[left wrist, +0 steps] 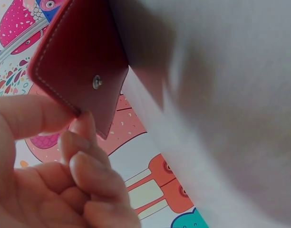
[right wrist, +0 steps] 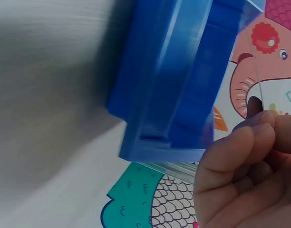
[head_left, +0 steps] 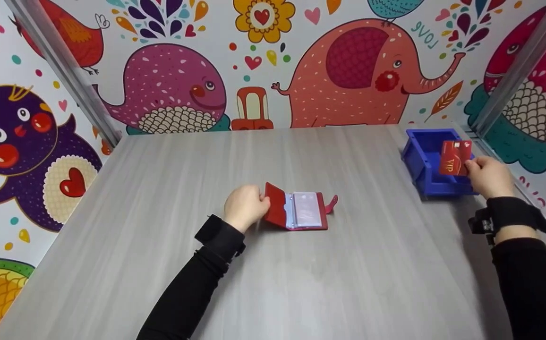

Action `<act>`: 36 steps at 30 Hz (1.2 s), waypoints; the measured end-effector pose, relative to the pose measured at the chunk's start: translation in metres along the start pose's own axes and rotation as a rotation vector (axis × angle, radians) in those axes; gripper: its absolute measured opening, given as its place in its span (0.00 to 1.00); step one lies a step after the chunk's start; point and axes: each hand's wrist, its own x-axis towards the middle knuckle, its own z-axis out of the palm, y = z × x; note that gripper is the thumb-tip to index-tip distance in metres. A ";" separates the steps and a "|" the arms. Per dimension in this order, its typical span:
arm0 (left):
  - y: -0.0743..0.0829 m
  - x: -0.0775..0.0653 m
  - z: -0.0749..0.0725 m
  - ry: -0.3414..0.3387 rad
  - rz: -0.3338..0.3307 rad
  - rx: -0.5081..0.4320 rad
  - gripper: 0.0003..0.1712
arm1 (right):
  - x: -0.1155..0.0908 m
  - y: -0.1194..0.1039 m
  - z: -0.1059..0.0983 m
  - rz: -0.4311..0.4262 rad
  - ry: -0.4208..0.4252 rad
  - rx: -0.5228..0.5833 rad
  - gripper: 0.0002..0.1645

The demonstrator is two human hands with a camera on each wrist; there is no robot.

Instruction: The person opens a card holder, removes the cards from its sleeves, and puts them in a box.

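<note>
Fingers (right wrist: 226, 152) of the right hand (head_left: 491, 178) pinch a red card (head_left: 455, 158) over a blue bin (head_left: 428, 186) while the left hand (head_left: 244, 208) pinches a red holder (head_left: 277, 210) open on the desk (head_left: 372, 278), seemingly a card-fetching step, the next move likely calling for alignment with a clear sleeve (head_left: 307, 209).

On card (head_left: 455, 158) at bin (head_left: 443, 189): marked "VIP" in gold, set sideways; also bears small marks, too fine to read. On wall (head_left: 426, 37) behind and above bin: lettered "LOVE", mirrored; cut off at edge of right wrist view.
</note>
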 end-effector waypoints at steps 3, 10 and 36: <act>0.000 -0.001 0.000 -0.002 0.001 -0.011 0.22 | 0.001 0.002 0.002 0.016 -0.005 -0.010 0.32; -0.001 -0.001 0.000 -0.005 -0.006 -0.016 0.21 | 0.002 -0.004 0.005 -0.021 0.033 -0.053 0.32; -0.002 -0.001 0.000 -0.017 -0.016 -0.011 0.20 | -0.017 -0.062 0.028 -0.281 0.109 -0.031 0.27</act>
